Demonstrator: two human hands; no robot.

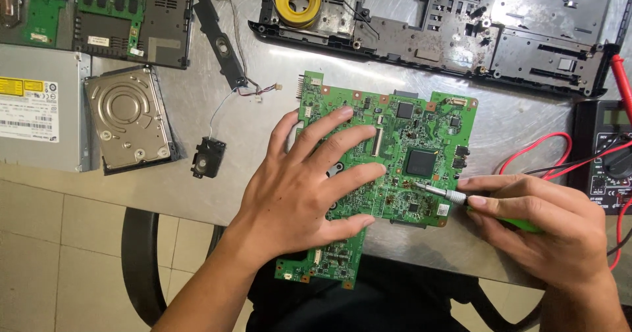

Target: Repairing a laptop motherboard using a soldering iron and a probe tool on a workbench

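Screwdriver [461, 199] tip near circuit board [421, 118] edge

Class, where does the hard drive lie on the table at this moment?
In the head view, the hard drive lies at the left, between the grey optical drive and a small black speaker, left of the left hand.

One green circuit board [401, 141], one hard drive [128, 118], two small speakers [220, 39] (wired together), one multimeter [605, 154].
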